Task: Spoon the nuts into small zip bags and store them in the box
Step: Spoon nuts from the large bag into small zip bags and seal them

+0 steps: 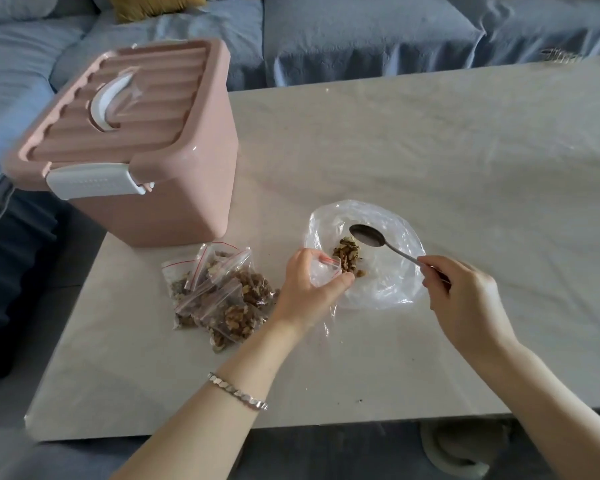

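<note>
Nuts [347, 258] heaped on a plastic sheet [388, 289] right of the box [136, 150]
Pinches a small zip bag [321, 270] in the left hand [307, 289], grips the spoon [368, 235] in the right hand [461, 289], apart, over that sheet. Filled bags [222, 292] just before the box, by the left edge of the table [430, 150]; open room right of the box.

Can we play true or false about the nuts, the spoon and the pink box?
1. The pink box has its lid on. True.
2. The spoon is full of nuts. False: its bowl is empty.
3. The right hand holds the spoon. True.
4. The filled zip bags are inside the box. False: they lie on the table beside it.
5. The left hand holds a small zip bag. True.
</note>
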Available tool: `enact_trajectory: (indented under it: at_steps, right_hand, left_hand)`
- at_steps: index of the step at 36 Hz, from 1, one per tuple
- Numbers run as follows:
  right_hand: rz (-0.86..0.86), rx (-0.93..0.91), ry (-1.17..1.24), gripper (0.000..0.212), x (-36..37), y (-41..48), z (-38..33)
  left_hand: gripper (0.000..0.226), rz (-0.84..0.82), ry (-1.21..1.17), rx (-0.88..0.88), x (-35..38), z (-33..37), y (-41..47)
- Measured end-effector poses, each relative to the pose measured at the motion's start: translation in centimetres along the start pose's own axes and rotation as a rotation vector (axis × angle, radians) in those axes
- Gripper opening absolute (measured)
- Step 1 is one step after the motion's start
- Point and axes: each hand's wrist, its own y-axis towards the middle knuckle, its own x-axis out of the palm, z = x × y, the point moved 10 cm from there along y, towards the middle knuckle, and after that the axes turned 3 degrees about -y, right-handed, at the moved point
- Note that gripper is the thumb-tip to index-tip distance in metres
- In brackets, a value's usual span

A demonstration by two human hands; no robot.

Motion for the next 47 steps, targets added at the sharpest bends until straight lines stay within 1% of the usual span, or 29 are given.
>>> enact_trajectory:
  at_steps: [4, 10, 13, 16, 18, 22, 24, 26, 28, 30, 32, 34, 36, 38, 43, 47]
  right_hand:
    - [-0.101, 0.094, 0.041, 0.017, 1.4, 0.0, 1.4]
    - [-0.297, 0.228, 0.235, 0.015, 3.4, -0.9, 1.7]
    - [-0.384, 0.333, 0.339, 0.016, 4.3, -1.8, 2.1]
    - [-0.407, 0.466, 0.483, 0.015, 4.6, -2.7, 2.6]
    - [-0.424, 0.526, 0.536, 0.016, 4.7, -3.1, 2.8]
    - [-0.470, 0.542, 0.515, 0.018, 5.4, -3.9, 2.7]
    - [-0.465, 0.543, 0.515, 0.018, 5.5, -4.1, 2.7]
    - [-0.452, 0.572, 0.565, 0.017, 5.5, -4.3, 2.9]
    - [-0.449, 0.606, 0.620, 0.016, 5.5, -4.5, 3.2]
    - [-0.462, 0.618, 0.633, 0.016, 5.6, -4.8, 3.2]
    - [-0.474, 0.625, 0.640, 0.016, 5.9, -5.1, 3.1]
    - [-0.453, 0.636, 0.646, 0.016, 5.8, -5.2, 3.3]
    - [-0.398, 0.639, 0.646, 0.016, 5.4, -5.1, 3.6]
    - [-0.333, 0.631, 0.662, 0.015, 4.7, -4.9, 3.8]
    - [-0.173, 0.554, 0.700, 0.013, 2.4, -4.5, 3.9]
    - [-0.083, 0.438, 0.598, 0.016, 0.8, -4.2, 3.6]
  left_hand:
    - [0.021, -0.005, -0.028, 0.000, 0.2, 0.0, 0.1]
    - [0.030, -0.013, -0.134, -0.041, 0.3, -0.4, -0.4]
    - [0.029, -0.006, -0.148, -0.049, 0.3, -0.9, -1.0]
    - [0.028, -0.004, -0.156, -0.042, 0.3, -1.2, -1.5]
    - [0.028, 0.000, -0.168, -0.046, 0.3, -1.3, -1.6]
    - [0.029, -0.021, -0.192, -0.060, 0.6, -1.2, -1.8]
    - [0.029, -0.022, -0.216, -0.064, 0.6, -1.2, -1.8]
    - [0.031, -0.006, -0.245, -0.071, 0.4, -1.3, -1.8]
    - [0.038, 0.005, -0.296, -0.091, 0.3, -1.6, -1.7]
    - [0.051, 0.026, -0.353, -0.115, 0.2, -1.8, -1.8]
    - [0.056, 0.034, -0.369, -0.124, 0.3, -1.8, -1.7]
    - [0.050, 0.017, -0.324, -0.120, 0.5, -1.6, -1.7]
    - [0.039, 0.008, -0.279, -0.109, 0.5, -1.5, -1.7]
    - [0.034, 0.017, -0.236, -0.086, 0.2, -1.3, -1.8]
    - [0.035, 0.052, -0.111, -0.033, -0.9, -1.1, -2.5]
    - [0.035, 0.103, 0.088, 0.095, -1.7, 0.0, -3.3]
